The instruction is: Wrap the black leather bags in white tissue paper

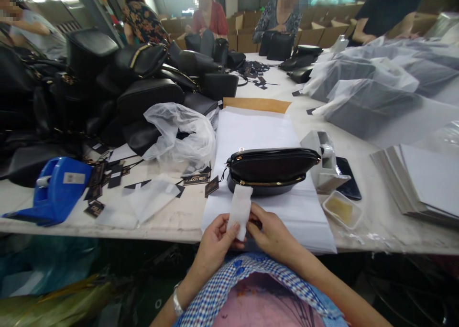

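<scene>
A narrow strip of thin white material (pixel 239 211) is pinched between both hands just over the table's front edge. My left hand (pixel 219 234) grips its lower left side, thumb on top. At its right side, my right hand (pixel 266 225) holds it between thumb and fingers. Right behind the strip, a black handbag (pixel 272 171) with gold zippers stands on a stack of white paper (pixel 258 126). The strip's top overlaps the bag's lower front. From the bag's left end hangs a black tag (pixel 212 187).
A blue tape dispenser (pixel 59 190), loose tags and crumpled clear plastic (pixel 179 136) lie left, before piled black bags (pixel 150 97). To the right are a grey tape dispenser (pixel 322 162), a phone (pixel 348 179), a small plastic dish (pixel 342 210) and stacked boards (pixel 423 179). Several people work across the table.
</scene>
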`<move>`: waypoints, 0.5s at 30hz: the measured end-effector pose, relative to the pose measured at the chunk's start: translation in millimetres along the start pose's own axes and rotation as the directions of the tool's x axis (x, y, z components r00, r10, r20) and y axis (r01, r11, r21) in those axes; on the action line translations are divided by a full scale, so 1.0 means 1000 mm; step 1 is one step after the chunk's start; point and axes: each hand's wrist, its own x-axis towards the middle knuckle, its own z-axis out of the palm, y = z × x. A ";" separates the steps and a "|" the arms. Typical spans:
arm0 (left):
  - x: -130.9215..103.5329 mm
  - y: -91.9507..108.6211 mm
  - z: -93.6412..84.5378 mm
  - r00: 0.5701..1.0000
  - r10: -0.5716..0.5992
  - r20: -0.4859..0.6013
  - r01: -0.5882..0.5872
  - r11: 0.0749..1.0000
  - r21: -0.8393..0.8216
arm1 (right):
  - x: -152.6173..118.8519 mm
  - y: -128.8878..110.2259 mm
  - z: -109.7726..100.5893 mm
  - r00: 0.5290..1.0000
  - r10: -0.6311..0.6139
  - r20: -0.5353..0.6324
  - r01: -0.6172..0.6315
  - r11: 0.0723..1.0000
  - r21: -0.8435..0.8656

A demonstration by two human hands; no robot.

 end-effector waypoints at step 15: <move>0.004 -0.005 0.006 0.986 0.108 -0.130 -0.106 0.994 0.026 | -0.006 0.008 0.004 0.989 0.121 -0.080 -0.078 0.908 0.411</move>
